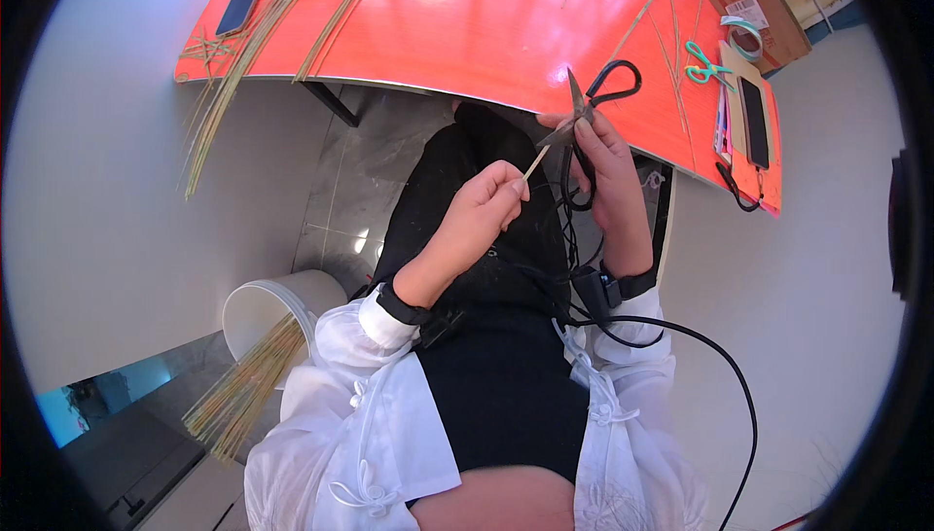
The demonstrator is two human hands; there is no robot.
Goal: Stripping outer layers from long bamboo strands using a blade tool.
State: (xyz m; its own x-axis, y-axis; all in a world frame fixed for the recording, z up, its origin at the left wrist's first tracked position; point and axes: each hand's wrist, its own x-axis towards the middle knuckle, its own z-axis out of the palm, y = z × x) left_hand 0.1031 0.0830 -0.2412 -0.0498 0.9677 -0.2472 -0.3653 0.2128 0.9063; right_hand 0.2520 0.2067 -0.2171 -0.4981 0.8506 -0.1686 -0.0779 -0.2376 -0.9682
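Observation:
Above my lap, my left hand (475, 205) is closed in a pinch on a thin pale strip (535, 160), which looks like split straw or bamboo. Its far end reaches up to the scissors (615, 95), which have black loop handles and dark metal blades. My right hand (613, 166) grips these scissors around the pivot. The blades are spread apart, one pointing up and the other toward the strip. Whether a blade touches the strip, I cannot tell. My fingers partly hide the lower handle loop.
Long strips (255, 37) overhang the left edge of the red table (467, 20), near a phone (243, 4). At right lie green scissors (704, 66), tape rolls (743, 38), another phone (754, 123) and a cardboard box (764, 17). A white bucket (255, 309) holds more strips. A black cable (725, 356) loops by my right arm.

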